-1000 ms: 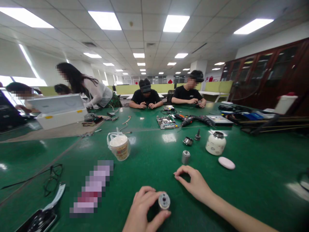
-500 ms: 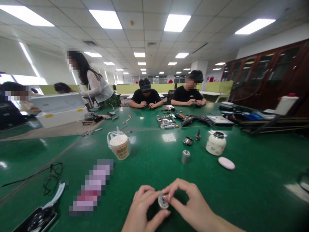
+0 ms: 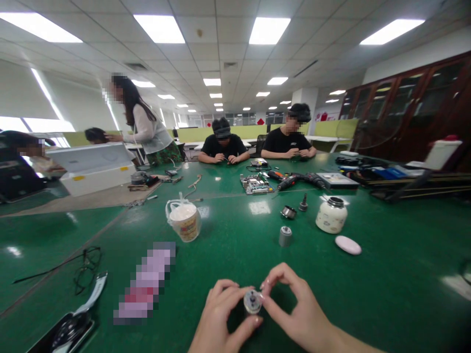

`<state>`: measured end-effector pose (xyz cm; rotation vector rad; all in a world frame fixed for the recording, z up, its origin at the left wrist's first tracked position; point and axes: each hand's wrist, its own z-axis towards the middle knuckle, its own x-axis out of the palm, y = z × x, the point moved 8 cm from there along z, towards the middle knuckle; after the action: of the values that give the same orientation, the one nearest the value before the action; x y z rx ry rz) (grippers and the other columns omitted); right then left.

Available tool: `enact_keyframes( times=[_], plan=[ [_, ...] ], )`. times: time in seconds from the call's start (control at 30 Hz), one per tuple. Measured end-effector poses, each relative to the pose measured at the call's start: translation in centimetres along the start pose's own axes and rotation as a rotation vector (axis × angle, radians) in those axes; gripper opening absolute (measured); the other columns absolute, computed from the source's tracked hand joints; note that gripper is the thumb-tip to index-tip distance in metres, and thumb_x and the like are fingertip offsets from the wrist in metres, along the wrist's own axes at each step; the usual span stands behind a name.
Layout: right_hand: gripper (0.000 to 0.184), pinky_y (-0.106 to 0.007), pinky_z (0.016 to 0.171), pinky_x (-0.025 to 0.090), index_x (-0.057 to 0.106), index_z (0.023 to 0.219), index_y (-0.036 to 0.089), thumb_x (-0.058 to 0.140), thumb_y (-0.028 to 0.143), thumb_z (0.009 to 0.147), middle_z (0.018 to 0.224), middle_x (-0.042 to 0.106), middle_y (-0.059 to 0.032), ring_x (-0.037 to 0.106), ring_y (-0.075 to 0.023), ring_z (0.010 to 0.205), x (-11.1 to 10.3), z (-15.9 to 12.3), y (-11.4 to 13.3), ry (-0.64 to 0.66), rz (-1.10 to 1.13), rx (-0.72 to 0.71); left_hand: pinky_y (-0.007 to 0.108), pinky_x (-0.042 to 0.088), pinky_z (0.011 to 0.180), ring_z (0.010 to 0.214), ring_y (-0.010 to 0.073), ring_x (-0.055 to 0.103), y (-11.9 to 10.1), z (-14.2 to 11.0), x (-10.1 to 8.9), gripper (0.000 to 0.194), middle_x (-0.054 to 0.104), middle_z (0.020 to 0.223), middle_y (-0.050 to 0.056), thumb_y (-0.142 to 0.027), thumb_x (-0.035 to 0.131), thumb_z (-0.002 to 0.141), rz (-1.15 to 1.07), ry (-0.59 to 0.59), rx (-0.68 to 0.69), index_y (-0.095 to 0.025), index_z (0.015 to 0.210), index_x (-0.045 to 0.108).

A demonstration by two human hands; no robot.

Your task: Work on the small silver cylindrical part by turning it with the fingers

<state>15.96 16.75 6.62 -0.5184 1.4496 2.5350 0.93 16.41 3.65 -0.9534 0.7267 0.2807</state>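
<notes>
My left hand [image 3: 222, 314] is curled round a small cylindrical metal motor [image 3: 252, 304], its thumb and fingers closed on the sides. The motor's round end face points up, with a dark shaft at the centre. At the motor's right rim, my right hand [image 3: 294, 299] has thumb and index finger pinched together; whatever they hold, if anything, is too small to make out. Farther off, a second grey motor [image 3: 285, 236] stands upright. Behind it lie a round metal part [image 3: 288, 212] and a dark gear-like part with a shaft [image 3: 303, 202].
A cream jar [image 3: 331, 215] and its pinkish lid [image 3: 348, 245] are to the right. Leftward are a bagged paper cup [image 3: 185, 223], a blurred-out phone-like object [image 3: 147, 284] and glasses [image 3: 87, 269]. A circuit board [image 3: 256, 184] and power drills [image 3: 289, 180] lie farther back, near other people.
My right fingers have moved off the motor's top face toward its right rim, uncovering the shaft. My left hand keeps its hold. The view has shifted slightly.
</notes>
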Motion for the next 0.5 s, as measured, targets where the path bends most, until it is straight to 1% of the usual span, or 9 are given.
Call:
enact_keyframes(
  times=[0.07,0.1,0.13,0.17,0.23,0.3,0.33,0.4,0.5],
  plan=[
    [0.015,-0.034,0.082,0.051,0.053,0.095,0.021,0.056,0.015,0.082,0.088,0.064,-0.0037,0.064,-0.0199,0.086,-0.1,-0.5,-0.5,0.005,0.004,-0.023,0.047,0.050,0.095,0.111,0.0300,0.057,-0.1,-0.2,-0.3,0.062,0.067,0.119,0.010,-0.028,0.078,0.076,-0.040,-0.032,0.038,-0.026,0.133,0.055],
    [0.022,-0.036,0.086,0.051,0.053,0.100,0.021,0.055,0.012,0.080,0.093,0.064,-0.0051,0.064,-0.0210,0.091,0.0,-0.7,-0.7,0.028,0.003,-0.019,0.047,0.049,0.097,0.114,0.0300,0.056,-0.3,-0.3,-0.6,0.070,0.064,0.123,0.011,-0.026,0.078,0.074,-0.069,-0.058,0.065,-0.025,0.137,0.050],
    [0.029,-0.038,0.089,0.050,0.052,0.105,0.021,0.055,0.011,0.078,0.097,0.064,-0.0063,0.063,-0.0220,0.095,0.3,-0.8,-1.0,0.064,0.002,-0.005,0.047,0.049,0.098,0.115,0.0299,0.056,-0.6,-0.5,-1.0,0.071,0.062,0.126,0.011,-0.025,0.077,0.073,-0.093,-0.083,0.086,-0.025,0.138,0.048],
    [0.036,-0.039,0.092,0.049,0.052,0.109,0.020,0.056,0.010,0.075,0.101,0.064,-0.0074,0.063,-0.0230,0.099,0.7,-0.9,-1.2,0.109,0.004,0.014,0.047,0.048,0.099,0.116,0.0296,0.056,-0.7,-0.5,-1.3,0.066,0.061,0.126,0.011,-0.023,0.075,0.074,-0.106,-0.114,0.092,-0.026,0.135,0.051],
    [0.044,-0.039,0.096,0.048,0.051,0.114,0.020,0.060,0.010,0.073,0.107,0.065,-0.0083,0.062,-0.0241,0.104,1.6,-1.0,-1.4,0.198,0.012,0.063,0.047,0.047,0.099,0.116,0.0298,0.056,-0.8,-0.6,-2.0,0.045,0.062,0.123,0.010,-0.023,0.071,0.077,-0.094,-0.185,0.058,-0.027,0.120,0.063],
    [0.044,-0.038,0.095,0.048,0.054,0.115,0.021,0.065,0.012,0.073,0.110,0.066,-0.0075,0.062,-0.0239,0.105,2.4,-1.0,-1.4,0.258,0.022,0.109,0.048,0.047,0.098,0.116,0.0309,0.055,-0.6,-0.6,-2.4,0.024,0.063,0.119,0.010,-0.025,0.071,0.079,-0.056,-0.247,-0.011,-0.027,0.103,0.071],
    [0.042,-0.037,0.094,0.049,0.056,0.113,0.022,0.067,0.013,0.074,0.109,0.067,-0.0063,0.063,-0.0235,0.104,2.6,-1.0,-1.4,0.273,0.021,0.126,0.048,0.047,0.097,0.116,0.0313,0.055,-0.5,-0.5,-2.5,0.018,0.063,0.117,0.010,-0.025,0.071,0.080,-0.039,-0.265,-0.039,-0.028,0.097,0.074],
    [0.034,-0.035,0.091,0.049,0.061,0.108,0.023,0.069,0.016,0.076,0.104,0.068,-0.0038,0.064,-0.0226,0.099,2.8,-0.8,-1.5,0.278,0.006,0.149,0.048,0.048,0.094,0.114,0.0313,0.055,-0.5,-0.2,-2.4,0.012,0.064,0.115,0.010,-0.025,0.071,0.080,-0.016,-0.267,-0.057,-0.028,0.091,0.077],
    [0.025,-0.033,0.086,0.049,0.065,0.100,0.022,0.071,0.020,0.077,0.096,0.069,-0.0021,0.065,-0.0218,0.093,2.8,-0.8,-1.8,0.260,-0.003,0.173,0.046,0.050,0.090,0.111,0.0306,0.056,-0.5,0.3,-2.1,0.012,0.066,0.112,0.009,-0.026,0.071,0.082,0.005,-0.241,-0.052,-0.030,0.090,0.079]
  ],
)
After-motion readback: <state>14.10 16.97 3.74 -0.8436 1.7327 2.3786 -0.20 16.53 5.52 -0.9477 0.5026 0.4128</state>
